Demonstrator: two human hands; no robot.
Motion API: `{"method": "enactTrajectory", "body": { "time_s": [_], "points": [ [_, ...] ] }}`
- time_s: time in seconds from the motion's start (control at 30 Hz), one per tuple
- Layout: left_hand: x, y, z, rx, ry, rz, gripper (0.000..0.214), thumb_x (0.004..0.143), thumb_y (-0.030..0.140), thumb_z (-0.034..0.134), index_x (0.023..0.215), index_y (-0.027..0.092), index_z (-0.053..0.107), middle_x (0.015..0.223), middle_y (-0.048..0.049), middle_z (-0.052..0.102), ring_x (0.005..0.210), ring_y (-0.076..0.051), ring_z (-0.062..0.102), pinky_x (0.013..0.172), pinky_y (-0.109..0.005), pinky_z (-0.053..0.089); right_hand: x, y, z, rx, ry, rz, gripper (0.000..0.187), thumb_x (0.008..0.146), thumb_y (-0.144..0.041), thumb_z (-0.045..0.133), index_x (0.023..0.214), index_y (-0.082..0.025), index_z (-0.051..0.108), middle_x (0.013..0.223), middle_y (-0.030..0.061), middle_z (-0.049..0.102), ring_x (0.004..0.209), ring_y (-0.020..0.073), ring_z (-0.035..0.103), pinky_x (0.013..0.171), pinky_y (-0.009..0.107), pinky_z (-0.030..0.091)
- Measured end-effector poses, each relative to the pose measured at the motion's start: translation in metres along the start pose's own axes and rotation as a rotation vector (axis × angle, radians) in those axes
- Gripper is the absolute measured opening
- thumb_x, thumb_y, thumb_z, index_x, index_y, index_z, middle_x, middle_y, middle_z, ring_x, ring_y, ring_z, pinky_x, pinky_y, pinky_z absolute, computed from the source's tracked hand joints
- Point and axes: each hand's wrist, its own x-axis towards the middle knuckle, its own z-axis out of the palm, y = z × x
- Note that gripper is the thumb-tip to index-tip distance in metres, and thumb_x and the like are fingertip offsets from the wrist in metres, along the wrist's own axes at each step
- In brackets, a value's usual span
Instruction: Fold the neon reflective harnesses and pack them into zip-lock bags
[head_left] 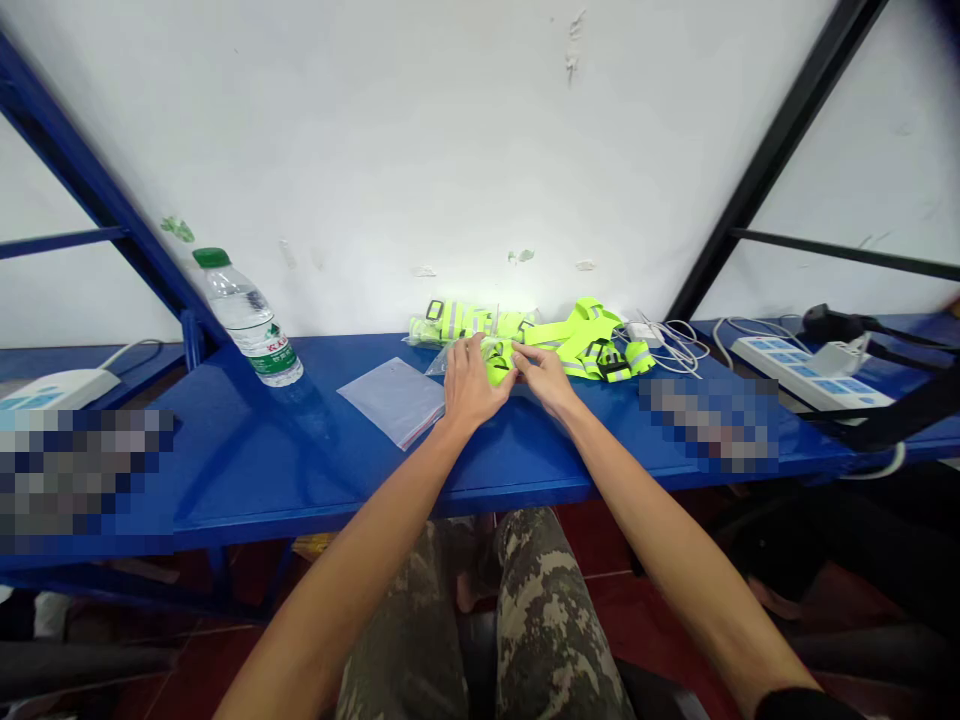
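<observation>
Bottle label [273, 360] too small to read, neon strapping [496, 364] held between left hand [471, 384] and right hand [546, 379], each grip narrow

Lower garment: camouflage trousers [559, 590] — dark olive-brown ground, overlaid with irregular, ragged-edged patches of pale grey-tan. The patches show most clearly on the right leg [551, 640]; the left leg [405, 630] appears darker. Upper garment: black sleeve [806, 705], visible only as a hem on the right arm. Left forearm [375, 550] and right forearm [652, 520]: uncovered. Left hand [469, 385] and right hand [547, 380]: bare — finer detail too small to resolve
</observation>
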Motion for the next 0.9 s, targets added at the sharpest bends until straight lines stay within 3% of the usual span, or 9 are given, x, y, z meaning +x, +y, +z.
{"method": "enactTrajectory", "body": {
  "time_s": [0.2, 0.43, 0.57, 0.73, 0.9],
  "points": [
    [0.002, 0.002, 0.0, 0.035, 0.015, -0.053, 0.054, 0.084, 0.036, 0.062, 0.13, 0.013, 0.046, 0.122, -0.0162, 0.056, 0.115, -0.03, 0.053, 0.101, -0.042, 0.044, 0.003, 0.004, 0.0, -0.108, 0.046, -0.096, 0.043, 0.072, -0.039, 0.072, 0.103, -0.01, 0.074, 0.09, 0.0076, 0.075, 0.066, 0.0191, 0.067, 0.064, 0.035, 0.06],
    [0.005, -0.002, -0.001, 0.102, 0.044, -0.104, 0.054, 0.082, 0.028, 0.063, 0.131, 0.015, 0.046, 0.121, -0.0147, 0.057, 0.113, -0.03, 0.055, 0.099, -0.04, 0.046, 0.001, 0.01, 0.002, -0.28, 0.001, -0.267, 0.024, 0.078, -0.033, 0.062, 0.093, -0.017, 0.073, 0.081, 0.0057, 0.074, 0.06, 0.0183, 0.068, 0.061, 0.032, 0.056],
    [0.007, -0.006, -0.001, 0.083, 0.044, -0.147, 0.043, 0.082, 0.029, 0.065, 0.119, 0.017, 0.049, 0.115, -0.0128, 0.059, 0.108, -0.028, 0.057, 0.096, -0.039, 0.046, -0.006, 0.003, 0.003, -0.264, 0.0, -0.281, 0.012, 0.076, -0.028, 0.061, 0.083, -0.019, 0.063, 0.074, 0.0026, 0.069, 0.058, 0.0171, 0.068, 0.055, 0.027, 0.052],
    [0.009, -0.009, -0.004, 0.028, -0.083, -0.087, 0.033, 0.081, 0.024, 0.065, 0.108, 0.02, 0.046, 0.105, -0.009, 0.061, 0.105, -0.025, 0.059, 0.091, -0.036, 0.047, -0.009, -0.002, 0.001, -0.354, 0.018, -0.321, 0.028, 0.072, -0.022, 0.062, 0.1, -0.02, 0.059, 0.065, -0.0035, 0.063, 0.054, 0.0138, 0.061, 0.054, 0.025, 0.047],
    [0.007, -0.003, -0.012, 0.18, -0.205, -0.015, 0.032, 0.083, 0.025, 0.064, 0.111, 0.02, 0.049, 0.104, -0.0095, 0.064, 0.099, -0.026, 0.062, 0.082, -0.034, 0.047, -0.006, 0.005, -0.005, -0.498, -0.021, -0.401, 0.017, 0.081, -0.03, 0.057, 0.087, -0.019, 0.068, 0.059, -0.0019, 0.059, 0.05, 0.013, 0.05, 0.05, 0.025, 0.037]
  ]
}}
